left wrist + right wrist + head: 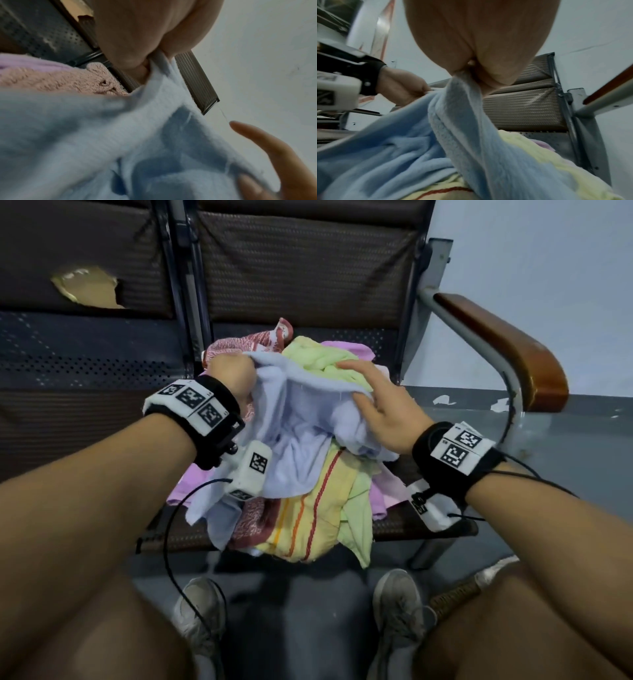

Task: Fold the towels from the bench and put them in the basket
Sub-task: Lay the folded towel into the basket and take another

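A light blue towel point(294, 436) is lifted off a heap of towels on the bench seat point(414, 525). My left hand point(233, 374) grips its upper left edge in a closed fist; the left wrist view shows the blue towel point(120, 135) pinched under my left hand point(147, 40). My right hand point(380, 409) pinches the towel's upper right edge between thumb and fingers, the index finger stretched out. In the right wrist view the blue towel point(462, 121) hangs from my right hand point(479, 47). Below lie a yellow striped towel point(308, 522), a light green one point(322, 361), a pink-red one point(246, 344) and a lilac one point(352, 349).
The bench's dark padded backrest point(301, 268) rises behind the heap. A wooden armrest point(507, 347) on a metal frame stands to the right. The left seat's backrest has a torn patch point(89, 285). My shoes point(397, 614) stand on the grey floor. A woven brown edge point(455, 594) shows low right.
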### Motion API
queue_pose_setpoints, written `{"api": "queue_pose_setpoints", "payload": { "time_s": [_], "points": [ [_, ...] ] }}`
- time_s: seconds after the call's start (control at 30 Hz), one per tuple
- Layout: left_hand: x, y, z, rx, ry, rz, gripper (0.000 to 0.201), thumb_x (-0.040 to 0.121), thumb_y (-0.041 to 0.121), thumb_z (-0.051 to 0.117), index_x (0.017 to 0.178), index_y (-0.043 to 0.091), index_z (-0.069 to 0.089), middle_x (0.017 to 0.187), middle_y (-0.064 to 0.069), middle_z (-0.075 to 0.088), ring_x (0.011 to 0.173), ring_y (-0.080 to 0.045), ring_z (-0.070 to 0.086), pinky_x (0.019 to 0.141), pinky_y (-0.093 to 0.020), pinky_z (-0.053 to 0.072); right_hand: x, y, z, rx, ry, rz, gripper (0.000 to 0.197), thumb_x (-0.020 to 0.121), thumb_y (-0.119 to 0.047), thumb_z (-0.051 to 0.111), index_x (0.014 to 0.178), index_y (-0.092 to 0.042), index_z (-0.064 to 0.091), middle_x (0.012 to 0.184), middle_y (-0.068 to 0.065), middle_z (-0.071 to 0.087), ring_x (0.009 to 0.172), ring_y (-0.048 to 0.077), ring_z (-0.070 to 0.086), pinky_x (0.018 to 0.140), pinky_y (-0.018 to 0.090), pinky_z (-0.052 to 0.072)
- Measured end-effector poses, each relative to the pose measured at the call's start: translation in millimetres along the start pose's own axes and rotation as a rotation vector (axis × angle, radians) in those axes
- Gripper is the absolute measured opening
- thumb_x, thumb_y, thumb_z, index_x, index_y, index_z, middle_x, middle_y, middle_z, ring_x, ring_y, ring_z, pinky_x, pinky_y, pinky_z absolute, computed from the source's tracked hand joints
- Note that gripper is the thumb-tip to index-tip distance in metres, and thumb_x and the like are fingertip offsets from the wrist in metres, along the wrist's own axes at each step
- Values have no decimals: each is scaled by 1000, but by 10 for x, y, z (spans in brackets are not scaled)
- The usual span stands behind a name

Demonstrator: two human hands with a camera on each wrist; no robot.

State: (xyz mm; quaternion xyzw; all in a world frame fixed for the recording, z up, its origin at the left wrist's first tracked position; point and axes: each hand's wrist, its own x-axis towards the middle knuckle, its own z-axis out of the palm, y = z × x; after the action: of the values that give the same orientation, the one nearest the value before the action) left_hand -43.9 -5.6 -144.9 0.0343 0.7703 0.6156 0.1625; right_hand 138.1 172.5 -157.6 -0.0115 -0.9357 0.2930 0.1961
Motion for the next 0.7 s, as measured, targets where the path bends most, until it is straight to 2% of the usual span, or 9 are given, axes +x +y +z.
{"api": "queue_pose_setpoints", "payload": {
  "time_s": [0.03, 0.1, 0.13, 0.2, 0.3, 0.4, 0.5, 0.63, 0.7],
  "points": [
    [-36, 15, 32, -227, -43, 1, 27, 94, 0, 54, 118, -2, 66, 109, -19, 69, 96, -32, 67, 79, -37, 53, -6, -72, 12, -1, -61, -21, 45, 101, -7, 40, 141, -25, 44, 108, -10, 66, 67, 0, 60, 74, 21, 49],
    [-97, 17, 75, -398, -85, 41, 16, 92, -2, 58, 104, 2, 68, 89, -15, 68, 79, -26, 65, 69, -34, 53, -17, -205, 71, -41, -270, -23, 51, 92, 4, 35, 129, -24, 57, 121, 1, 66, 89, 19, 64, 86, 32, 50],
    [-131, 39, 98, -377, -96, 68, 8, 90, 0, 64, 95, 5, 66, 84, -13, 66, 74, -24, 63, 67, -33, 52, -26, -241, 113, -85, -403, -1, 53, 89, 7, 35, 120, -23, 66, 123, 1, 67, 101, 22, 63, 94, 32, 48],
    [-148, 42, 106, -296, -62, 127, 19, 82, 8, 77, 78, 11, 59, 71, -6, 62, 64, -19, 61, 57, -27, 50, -51, -242, 177, -231, -620, 108, 52, 87, 5, 39, 114, -24, 73, 124, -2, 68, 115, 21, 60, 101, 26, 41],
    [-170, 119, 45, -312, 23, 123, 18, 75, 22, 77, 70, 10, 65, 65, -6, 63, 60, -21, 60, 53, -28, 44, -40, -136, 144, -455, -711, 319, 48, 90, -2, 43, 121, -29, 69, 135, 0, 62, 121, 22, 58, 103, 27, 43],
    [-163, 158, -15, -410, 80, 21, 18, 83, 27, 67, 82, 9, 70, 76, -7, 67, 71, -23, 63, 57, -28, 47, -12, -67, 43, -447, -546, 422, 46, 89, -3, 43, 111, -30, 72, 131, 4, 63, 109, 21, 59, 89, 25, 45],
    [-252, 184, 17, -493, -34, -19, 18, 97, 22, 55, 94, 6, 64, 86, -10, 65, 78, -27, 65, 63, -33, 56, -7, -182, 59, -172, -403, 354, 51, 81, 6, 42, 101, -28, 75, 108, -5, 65, 106, 18, 60, 84, 19, 38],
    [-458, 247, 132, -574, -166, -11, 31, 102, 20, 51, 118, -5, 61, 95, -19, 65, 76, -29, 66, 66, -35, 57, -14, -401, 297, -124, -586, 230, 54, 82, 8, 44, 107, -28, 75, 120, -6, 68, 112, 15, 61, 98, 27, 47],
    [-509, 287, 172, -613, -210, -2, 38, 103, 20, 49, 125, -10, 57, 103, -23, 63, 88, -32, 64, 81, -42, 55, -1, -444, 435, -180, -624, 230, 37, 86, 3, 50, 96, -20, 77, 106, 2, 72, 97, 19, 63, 89, 30, 50]
  ]
}}
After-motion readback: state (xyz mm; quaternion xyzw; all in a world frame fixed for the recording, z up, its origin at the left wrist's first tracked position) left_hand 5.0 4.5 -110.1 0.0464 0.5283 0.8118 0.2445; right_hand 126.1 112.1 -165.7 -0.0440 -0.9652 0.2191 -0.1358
